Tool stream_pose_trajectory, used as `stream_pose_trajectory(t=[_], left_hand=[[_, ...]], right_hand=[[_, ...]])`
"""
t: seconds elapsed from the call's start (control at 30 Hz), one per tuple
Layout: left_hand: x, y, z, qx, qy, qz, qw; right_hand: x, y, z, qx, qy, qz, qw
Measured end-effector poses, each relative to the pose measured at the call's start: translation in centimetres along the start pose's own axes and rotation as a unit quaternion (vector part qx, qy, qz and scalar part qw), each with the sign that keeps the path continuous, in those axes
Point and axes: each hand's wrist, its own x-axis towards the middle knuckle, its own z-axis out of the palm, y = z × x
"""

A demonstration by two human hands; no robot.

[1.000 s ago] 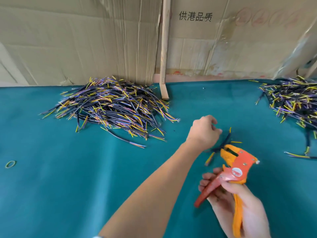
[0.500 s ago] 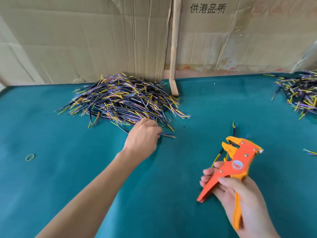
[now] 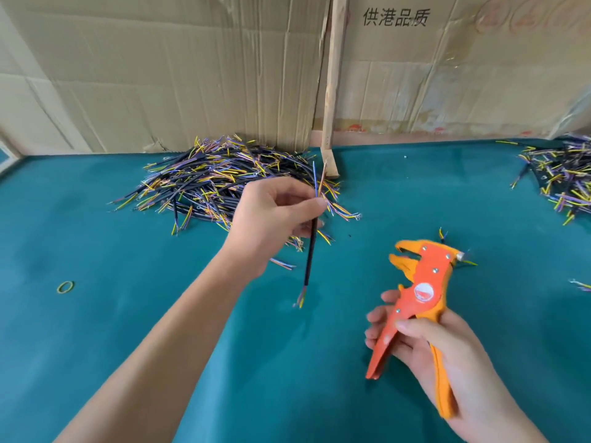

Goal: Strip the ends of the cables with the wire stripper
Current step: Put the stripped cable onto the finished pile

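The left hand (image 3: 271, 219) is in the middle of the frame and pinches one black cable (image 3: 310, 260) between thumb and fingers. The cable is almost upright, above the cloth; thin coloured wires come out at its top end and at its bottom end. The right hand (image 3: 441, 356), in the lower right of the frame, grips one orange wire stripper (image 3: 419, 295), with fingers curled round the handles and the thumb on the red handle. The head of the stripper points to the upper left, and its jaws stand apart. The cable and the stripper are well apart.

There are two piles of cables on the teal cloth (image 3: 160, 314): a large pile (image 3: 217, 183) in the upper middle, behind the left hand, and a second pile (image 3: 559, 177) at the right edge. One loose cable (image 3: 443, 235) lies just behind the stripper head. One yellow rubber band (image 3: 65, 287) lies at the left. One wooden stick (image 3: 332, 91) leans upright against the cardboard wall (image 3: 160, 75).
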Motion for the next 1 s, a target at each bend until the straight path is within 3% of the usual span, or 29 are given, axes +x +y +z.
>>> stream_pose_trajectory(t=[0.1, 0.23, 0.33, 0.5, 1.0], left_hand=[[-2.1, -2.1, -0.3, -0.003, -0.008, -0.073, 0.997], [-4.3, -5.9, -0.8, -0.011, 0.083, -0.13, 0.988], [-4.8, -7.0, -1.0, -0.019, 0.133, -0.096, 0.986], [-5.5, -8.2, -0.3, 0.025, 0.15, -0.071, 0.986], [-5.8, -9.0, -0.3, 0.057, 0.175, -0.056, 0.981]], right_hand=[[2.4, -1.1, 2.0, -0.015, -0.069, 0.034, 0.997], [5.1, -0.5, 3.8, -0.011, -0.088, 0.078, 0.993], [5.3, 1.0, 3.4, 0.024, -0.103, 0.115, 0.988], [5.9, 1.3, 3.0, 0.06, -0.098, 0.113, 0.987], [5.9, 1.2, 3.1, 0.011, -0.129, 0.109, 0.986]])
